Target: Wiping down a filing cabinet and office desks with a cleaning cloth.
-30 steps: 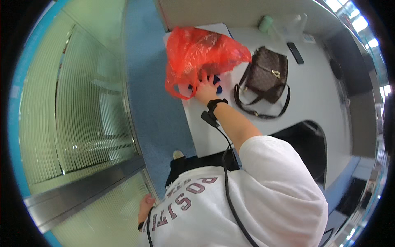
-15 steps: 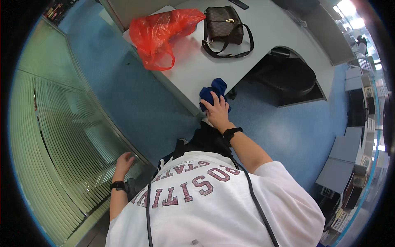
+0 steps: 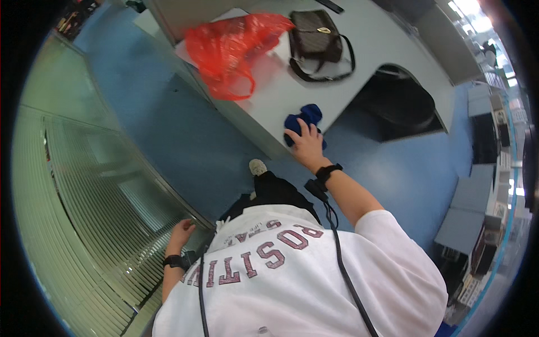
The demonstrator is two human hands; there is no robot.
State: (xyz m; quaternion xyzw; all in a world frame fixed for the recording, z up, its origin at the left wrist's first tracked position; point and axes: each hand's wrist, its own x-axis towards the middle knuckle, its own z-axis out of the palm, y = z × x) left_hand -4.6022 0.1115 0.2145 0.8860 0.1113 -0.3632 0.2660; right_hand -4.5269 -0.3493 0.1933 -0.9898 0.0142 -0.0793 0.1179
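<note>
A crumpled dark blue cloth (image 3: pixel 312 114) lies on the near corner of the light grey desk (image 3: pixel 268 115). My right hand (image 3: pixel 307 147) grips it from above, fingers spread over the fabric and pressing it to the desk top. My left hand (image 3: pixel 181 233) hangs low at my side, beside the glass partition; its fingers are loosely bent and a little apart, and I see nothing in them. Farther back on the desk are a red plastic bag (image 3: pixel 224 53) and a brown handbag (image 3: pixel 315 36) with a dark strap.
A black chair (image 3: pixel 401 104) is tucked under the curved desk edge. A ribbed glass partition (image 3: pixel 95 208) runs along my left. Blue floor (image 3: pixel 196 129) lies between it and the desk. Other workstations (image 3: pixel 463 216) stand at the far right. A black cable hangs down my front.
The desk and everything on it have shifted slightly right in view. My right hand stays on the blue cloth. One shoe has come into sight, and my left hand has drawn in slightly.
</note>
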